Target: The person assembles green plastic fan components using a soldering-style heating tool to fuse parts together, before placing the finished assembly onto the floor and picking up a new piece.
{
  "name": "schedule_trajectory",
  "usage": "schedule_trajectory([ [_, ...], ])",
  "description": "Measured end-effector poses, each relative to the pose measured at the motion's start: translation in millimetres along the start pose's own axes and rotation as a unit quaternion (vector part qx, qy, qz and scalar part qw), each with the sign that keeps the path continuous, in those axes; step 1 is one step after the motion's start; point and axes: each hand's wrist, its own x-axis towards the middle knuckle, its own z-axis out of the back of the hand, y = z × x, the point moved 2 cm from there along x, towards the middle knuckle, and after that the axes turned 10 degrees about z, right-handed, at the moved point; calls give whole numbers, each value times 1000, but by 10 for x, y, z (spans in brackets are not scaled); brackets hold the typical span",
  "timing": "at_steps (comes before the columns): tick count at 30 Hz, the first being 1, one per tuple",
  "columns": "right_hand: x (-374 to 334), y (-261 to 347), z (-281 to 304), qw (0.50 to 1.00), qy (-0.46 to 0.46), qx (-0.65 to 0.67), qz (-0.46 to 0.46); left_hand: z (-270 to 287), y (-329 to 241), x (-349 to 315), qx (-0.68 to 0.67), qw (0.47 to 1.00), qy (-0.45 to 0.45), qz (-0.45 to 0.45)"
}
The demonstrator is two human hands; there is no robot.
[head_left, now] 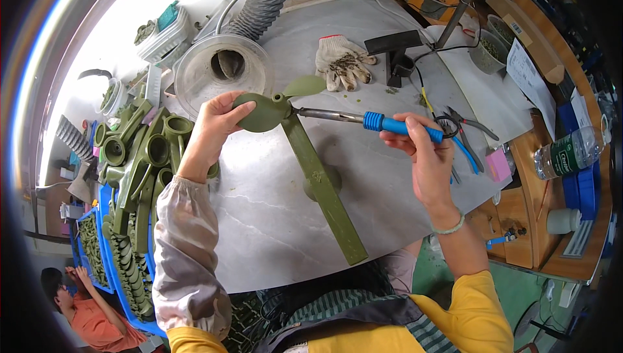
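Observation:
My left hand (217, 129) pinches one rounded blade of a green plastic propeller-like part (263, 114). Its second blade points up and right. A long green bar (324, 194) runs from its hub down toward the table's front edge, with a round green piece partly hidden beneath it. In my right hand (425, 152) is a soldering iron (389, 124), gripped by its blue handle. The metal shaft points left, and its tip meets or nearly meets the joint between hub and bar; contact cannot be made out.
Green parts (139, 152) are heaped at left above blue crates (148, 326). Behind my hands are a grey hose (269, 2) entering a clear tub (185, 84), a stained glove (341, 61) and a black stand (394, 45). Pliers (477, 126) and a bottle (568, 153) lie right. A person (107, 324) sits lower left.

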Motion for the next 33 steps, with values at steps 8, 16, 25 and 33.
schedule_trajectory([
  [8, 7, -4, -2, 1000, 0, 3, -6, 14, -11, 20, 6, 1000, 8, -5],
  [16, 22, -28, 16, 1000, -10, 4, 0, 3, -20, 23, 5, 1000, 11, -6],
  [25, 31, -48, 12, 1000, -9, 10, -4, 16, -19, 30, 1, 1000, 9, -8],
  [33, 43, 18, 6, 1000, -14, 6, -5, 18, -11, 51, 0, 1000, 13, -6],
])
